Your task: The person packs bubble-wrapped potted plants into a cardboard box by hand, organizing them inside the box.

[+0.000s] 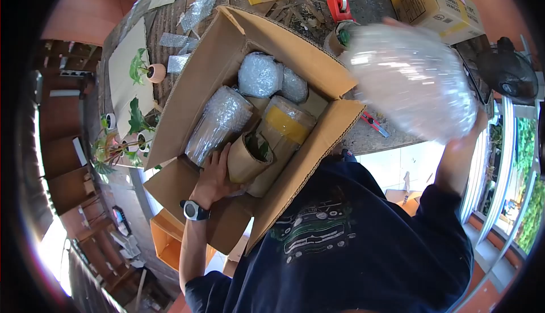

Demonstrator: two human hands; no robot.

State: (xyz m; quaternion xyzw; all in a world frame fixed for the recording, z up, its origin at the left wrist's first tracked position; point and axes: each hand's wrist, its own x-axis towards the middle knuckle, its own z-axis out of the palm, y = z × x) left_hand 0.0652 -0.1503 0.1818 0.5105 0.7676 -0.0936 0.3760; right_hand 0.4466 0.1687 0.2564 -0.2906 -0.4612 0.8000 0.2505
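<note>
An open cardboard box point(301, 55) stands on the wooden table, tilted in view, with its flaps up. Inside lie several bubble-wrapped bundles point(221, 120) and a cardboard tube point(248, 162) with green leaves in its opening. My left hand point(213, 175), below a wrist watch, reaches into the box. Its fingers are spread over the lower left bundle and beside the tube. At the right, a large blurred bubble-wrap bundle point(411, 77) is in the air beside the box. My right hand point(474, 134) is at its lower right edge, mostly hidden behind the wrap.
Potted plants point(155, 73) and bubble-wrap pieces point(197, 12) lie left of the box. A red tape dispenser point(339, 6) and taped cartons point(437, 3) are behind it. A red cutter point(374, 124) lies at the table's near edge. A black fan point(507, 69) stands at the right.
</note>
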